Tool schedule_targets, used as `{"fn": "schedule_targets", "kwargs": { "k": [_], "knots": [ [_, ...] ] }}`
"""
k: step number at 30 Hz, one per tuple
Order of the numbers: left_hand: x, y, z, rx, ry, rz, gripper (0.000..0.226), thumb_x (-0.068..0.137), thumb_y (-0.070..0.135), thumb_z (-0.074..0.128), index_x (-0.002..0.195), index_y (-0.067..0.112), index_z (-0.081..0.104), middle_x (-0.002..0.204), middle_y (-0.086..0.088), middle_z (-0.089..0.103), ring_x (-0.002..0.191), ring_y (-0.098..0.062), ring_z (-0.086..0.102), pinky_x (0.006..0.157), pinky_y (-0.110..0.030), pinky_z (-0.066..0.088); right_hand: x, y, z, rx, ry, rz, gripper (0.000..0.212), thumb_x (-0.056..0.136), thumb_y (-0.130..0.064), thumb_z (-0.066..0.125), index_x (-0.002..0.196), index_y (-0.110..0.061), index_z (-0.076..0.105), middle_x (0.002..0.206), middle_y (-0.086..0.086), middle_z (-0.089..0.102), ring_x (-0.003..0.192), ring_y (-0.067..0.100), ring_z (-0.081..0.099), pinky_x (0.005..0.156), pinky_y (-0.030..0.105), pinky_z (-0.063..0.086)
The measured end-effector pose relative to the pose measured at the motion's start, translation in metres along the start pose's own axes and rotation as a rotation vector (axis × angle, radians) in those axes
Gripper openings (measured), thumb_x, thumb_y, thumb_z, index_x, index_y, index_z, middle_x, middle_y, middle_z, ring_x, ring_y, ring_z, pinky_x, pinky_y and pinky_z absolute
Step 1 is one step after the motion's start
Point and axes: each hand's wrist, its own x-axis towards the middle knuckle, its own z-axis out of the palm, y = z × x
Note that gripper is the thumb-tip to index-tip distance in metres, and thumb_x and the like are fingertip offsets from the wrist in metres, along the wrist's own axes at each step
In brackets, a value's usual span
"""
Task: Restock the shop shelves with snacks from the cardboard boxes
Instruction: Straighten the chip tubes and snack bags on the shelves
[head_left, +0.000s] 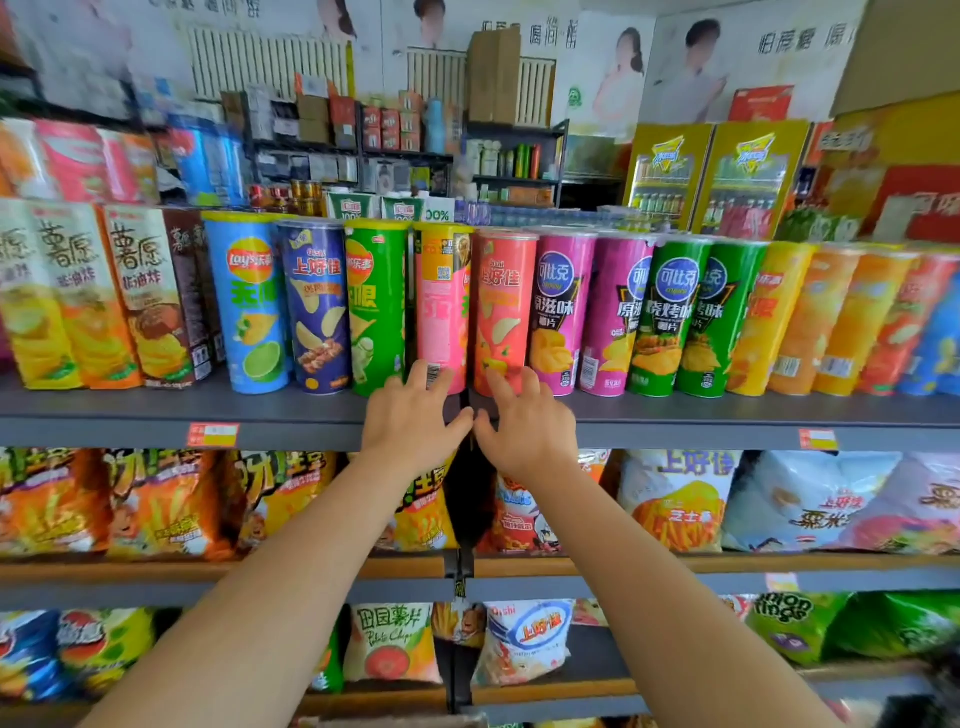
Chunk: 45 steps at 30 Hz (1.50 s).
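A row of upright crisp tubes fills the top grey shelf (156, 410). My left hand (413, 413) rests at the shelf edge, its fingertips touching the base of a pink and yellow tube (441, 306). My right hand (524, 423) is beside it, fingers spread against the base of a red tube (503, 306). Neither hand grips anything. Green (375, 306) and purple (563, 312) tubes flank those two. No cardboard box with snacks is in view near my hands.
Tall crisp cartons (145, 296) stand at the shelf's left. Snack bags (156, 499) pack the middle shelf, and more bags (524, 644) lie on the lowest one. A black upright post (465, 519) divides the shelving. Behind are other racks and yellow display stands (717, 176).
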Motion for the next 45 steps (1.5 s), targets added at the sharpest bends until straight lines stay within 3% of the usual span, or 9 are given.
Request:
{"fn": "schedule_targets", "kwargs": {
  "k": [4, 18, 22, 25, 29, 34, 36, 39, 45],
  "knots": [
    [-0.001, 0.002, 0.001, -0.005, -0.008, -0.002, 0.066, 0.096, 0.062, 0.035, 0.151, 0.026, 0.033, 0.155, -0.007, 0.031, 0.12, -0.033, 0.051, 0.087, -0.038, 0.048, 0.001, 0.003, -0.003, 0.016, -0.007, -0.012, 0.054, 0.098, -0.045, 0.041, 0.148, -0.025, 0.034, 0.126, 0.012, 0.053, 0.114, 0.031, 0.051, 0.075, 0.038, 0.044],
    [-0.005, 0.007, -0.005, -0.043, -0.05, -0.045, 0.063, 0.098, 0.053, 0.035, 0.155, 0.029, 0.026, 0.164, -0.003, 0.02, 0.132, -0.032, 0.043, 0.101, -0.039, 0.042, 0.013, 0.01, -0.011, 0.061, -0.06, -0.054, 0.053, 0.096, -0.037, 0.044, 0.147, -0.024, 0.038, 0.144, 0.006, 0.045, 0.12, 0.032, 0.049, 0.08, 0.039, 0.047],
    [-0.018, -0.002, -0.004, -0.218, -0.064, -0.043, 0.06, 0.098, 0.045, 0.042, 0.155, 0.032, 0.027, 0.163, 0.001, 0.02, 0.139, -0.026, 0.037, 0.103, -0.038, 0.04, 0.005, 0.019, -0.006, 0.127, -0.056, -0.093, 0.049, 0.097, -0.038, 0.045, 0.143, -0.021, 0.043, 0.149, 0.006, 0.037, 0.122, 0.031, 0.047, 0.08, 0.039, 0.047],
    [-0.038, -0.025, 0.0, -0.364, -0.043, -0.049, 0.055, 0.099, 0.039, 0.049, 0.151, 0.028, 0.037, 0.159, 0.003, 0.027, 0.142, -0.021, 0.033, 0.111, -0.038, 0.033, -0.004, 0.024, 0.002, 0.152, -0.019, -0.113, 0.042, 0.097, -0.037, 0.046, 0.134, -0.017, 0.051, 0.139, 0.009, 0.045, 0.115, 0.03, 0.051, 0.078, 0.039, 0.047],
    [-0.051, -0.072, 0.003, -0.282, 0.052, -0.134, 0.05, 0.098, 0.034, 0.054, 0.145, 0.019, 0.048, 0.151, -0.002, 0.038, 0.139, -0.023, 0.035, 0.113, -0.04, 0.031, -0.007, -0.008, 0.004, 0.268, 0.019, -0.196, 0.037, 0.095, -0.033, 0.049, 0.121, -0.009, 0.059, 0.123, 0.013, 0.054, 0.108, 0.035, 0.054, 0.084, 0.042, 0.046],
    [-0.045, -0.124, 0.002, -0.269, 0.027, -0.222, 0.057, 0.101, 0.046, 0.045, 0.153, 0.026, 0.035, 0.161, -0.003, 0.023, 0.146, -0.026, 0.026, 0.116, -0.043, 0.029, -0.007, -0.079, 0.011, 0.337, -0.062, -0.314, 0.049, 0.098, -0.034, 0.048, 0.141, -0.011, 0.05, 0.135, 0.015, 0.051, 0.117, 0.038, 0.053, 0.095, 0.045, 0.046],
    [-0.043, -0.134, 0.001, -0.279, -0.004, -0.157, 0.059, 0.101, 0.048, 0.043, 0.155, 0.029, 0.029, 0.165, 0.002, 0.014, 0.146, -0.023, 0.028, 0.114, -0.041, 0.032, 0.0, -0.101, 0.012, 0.281, -0.105, -0.283, 0.058, 0.102, -0.039, 0.044, 0.153, -0.015, 0.033, 0.154, 0.015, 0.034, 0.131, 0.037, 0.045, 0.103, 0.044, 0.042],
    [-0.037, -0.142, 0.002, -0.208, -0.008, -0.053, 0.063, 0.101, 0.054, 0.037, 0.157, 0.028, 0.024, 0.166, 0.005, 0.005, 0.132, -0.022, 0.047, 0.105, -0.039, 0.042, 0.008, -0.123, 0.01, 0.181, -0.106, -0.194, 0.067, 0.103, -0.044, 0.04, 0.159, -0.02, 0.013, 0.166, 0.011, 0.009, 0.144, 0.032, 0.031, 0.11, 0.043, 0.037],
    [-0.029, -0.141, -0.004, 0.003, -0.029, -0.036, 0.07, 0.098, 0.064, 0.026, 0.157, 0.025, 0.022, 0.167, 0.0, 0.005, 0.108, -0.022, 0.063, 0.073, -0.033, 0.045, 0.02, -0.138, 0.012, 0.059, -0.114, -0.123, 0.066, 0.102, -0.047, 0.039, 0.159, -0.025, 0.013, 0.167, 0.007, 0.006, 0.145, 0.03, 0.031, 0.104, 0.044, 0.042]
  ]
}}
